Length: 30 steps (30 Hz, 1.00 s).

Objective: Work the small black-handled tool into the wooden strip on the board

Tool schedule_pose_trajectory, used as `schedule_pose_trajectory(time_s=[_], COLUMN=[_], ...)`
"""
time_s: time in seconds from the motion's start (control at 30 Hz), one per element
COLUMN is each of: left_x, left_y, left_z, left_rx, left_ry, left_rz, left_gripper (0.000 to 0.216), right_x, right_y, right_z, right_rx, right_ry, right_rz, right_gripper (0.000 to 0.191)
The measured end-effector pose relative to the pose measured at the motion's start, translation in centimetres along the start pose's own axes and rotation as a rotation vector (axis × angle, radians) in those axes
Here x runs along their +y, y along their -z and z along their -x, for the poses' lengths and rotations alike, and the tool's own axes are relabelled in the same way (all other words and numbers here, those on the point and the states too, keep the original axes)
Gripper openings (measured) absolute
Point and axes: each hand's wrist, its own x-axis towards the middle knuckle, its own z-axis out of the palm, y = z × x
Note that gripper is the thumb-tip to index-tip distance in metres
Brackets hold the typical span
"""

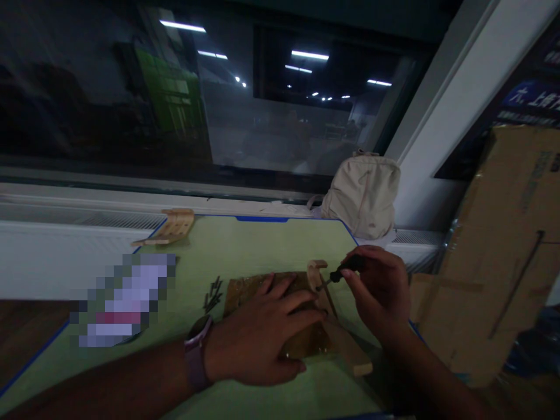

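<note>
My right hand (pixel 382 286) is closed around the black handle of a screwdriver (pixel 336 275). The screwdriver's thin shaft slants down to the left, and its tip meets a curved wooden piece (pixel 345 341) with a hooked far end. My left hand (pixel 258 326) lies flat with fingers spread over a brown, shiny, tape-covered board (pixel 308 344), its fingertips reaching the edge of the wooden piece. A watch sits on the left wrist. Whether a screw is under the screwdriver tip is too small to tell.
Several dark screws (pixel 213 294) lie left of the board on the pale green table (pixel 262 242). Another curved wooden part (pixel 175 227) rests at the far left corner, near a blurred-out item (pixel 131 297). A beige backpack (pixel 365 192) stands by the window; cardboard (pixel 503 256) leans at right.
</note>
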Motion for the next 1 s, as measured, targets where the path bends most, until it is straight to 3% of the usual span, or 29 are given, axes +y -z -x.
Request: schedule_pose_trajectory(time_s=[0.13,0.3,0.4,0.5,0.6,0.73,0.9,1.0], left_x=[0.1,0.0,-0.1,-0.2,-0.2,-0.1,-0.1,-0.1], left_y=[0.0,-0.1,-0.1,-0.1,-0.2,-0.2,-0.1,0.0], left_z=[0.1,0.1,0.1,0.1,0.1,0.2,0.0,0.0], left_rx=[-0.004,-0.004,0.009,0.013,0.014,0.02,0.027,0.022], left_ry=[0.001,0.002,-0.017,-0.022,-0.019,-0.027,-0.031,-0.027], left_rz=[0.003,0.008,0.007,0.008,0.005,0.001,0.013,0.015], left_gripper=[0.079,0.079,0.077,0.077,0.076,0.074,0.074,0.074], right_x=[0.8,0.6,0.2,0.2,0.4,0.1,-0.3,0.0], right_y=[0.4,0.3,-0.1,-0.2,0.1,0.4,0.0,0.0], right_z=[0.3,0.5,0.5,0.4,0.1,0.0,0.2,0.3], right_rx=[-0.027,-0.148,-0.098,-0.005,-0.056,-0.149,-0.123,-0.057], right_ry=[0.054,-0.03,-0.072,-0.017,0.079,0.061,-0.055,-0.049], right_rz=[0.096,0.052,-0.023,-0.032,0.045,0.082,-0.055,-0.007], right_gripper=[0.039,0.035,0.033,0.04,0.043,0.04,0.031,0.039])
